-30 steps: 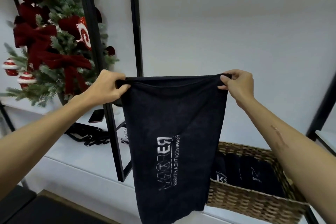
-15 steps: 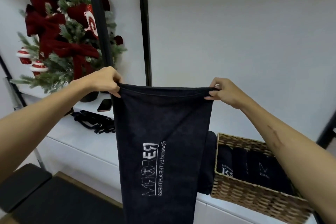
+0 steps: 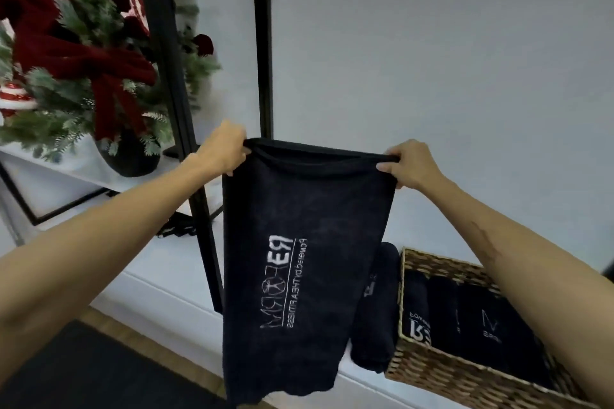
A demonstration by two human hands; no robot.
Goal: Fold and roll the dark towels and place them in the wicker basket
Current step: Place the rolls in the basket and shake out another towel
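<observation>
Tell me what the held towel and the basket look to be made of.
Held towel: soft matte dark fabric, likely terry cotton; it drapes limply, with a pale printed logo. Basket: woven natural fibre, probably wicker or seagrass; tan braided strands show on its wall.

The towel has come lower (top edge now sagging), both hands closer together.

Two hands hold up a dark towel by its top corners. The left hand pinches one corner and the right hand pinches the other. The towel hangs down with white letters on it. A wicker basket with rolled towels sits at the right. One more roll lies just beside it.
</observation>
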